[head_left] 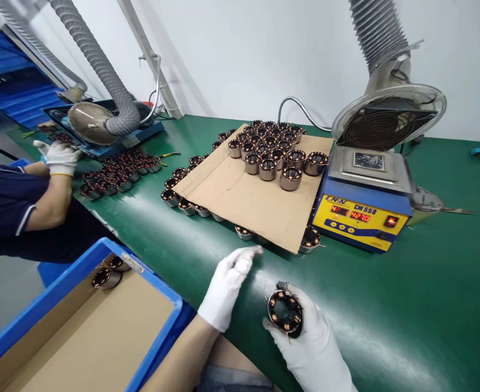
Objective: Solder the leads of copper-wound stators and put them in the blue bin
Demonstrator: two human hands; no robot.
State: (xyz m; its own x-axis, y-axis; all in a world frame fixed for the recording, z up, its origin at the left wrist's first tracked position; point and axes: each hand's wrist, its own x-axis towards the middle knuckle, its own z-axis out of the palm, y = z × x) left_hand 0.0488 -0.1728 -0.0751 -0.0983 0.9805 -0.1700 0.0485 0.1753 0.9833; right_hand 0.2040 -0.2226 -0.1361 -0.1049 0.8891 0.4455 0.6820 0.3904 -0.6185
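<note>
My right hand point(311, 332), in a white glove with dark-stained fingertips, grips a motor stator point(284, 313). The stator is a ring with copper windings inside; its open face is turned up towards me, and thin wire ends stick out. My left hand point(228, 283), also gloved in white, hovers over the bench to the left of the stator, apart from it. Its thumb and fingers are pressed together; whether something small is between them I cannot make out. Beyond both hands, a cardboard sheet point(240, 198) carries several stators point(267, 169), and more stand underneath it.
A solder pot point(362, 212) with a red digital display stands at the right under an extraction hood point(389, 117). At lower left is a blue bin point(178, 305) lined with cardboard, holding stators. A co-worker's gloved hand point(62, 158) is beside dark wound parts point(121, 169) on the green bench point(439, 261).
</note>
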